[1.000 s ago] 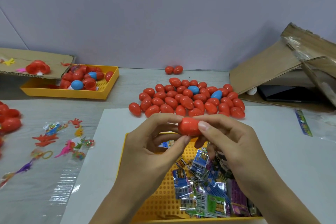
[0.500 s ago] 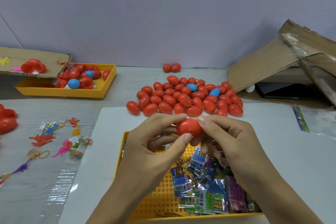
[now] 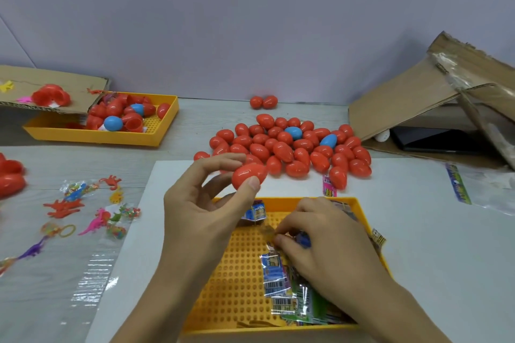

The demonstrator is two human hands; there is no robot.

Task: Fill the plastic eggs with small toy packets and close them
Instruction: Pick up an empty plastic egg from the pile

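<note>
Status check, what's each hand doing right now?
Left hand holds closed red egg. Right hand pinching toy packet in yellow tray. Nothing in the way.

toy packets (image 3: 281, 284) printed with barcodes, lettering too blurred to read (no legible text)

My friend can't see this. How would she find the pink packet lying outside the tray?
Start at the big egg pile in the middle of the table. At its front right edge, just beyond the near yellow tray, lies the pink packet. It is the only packet outside the tray.
</note>
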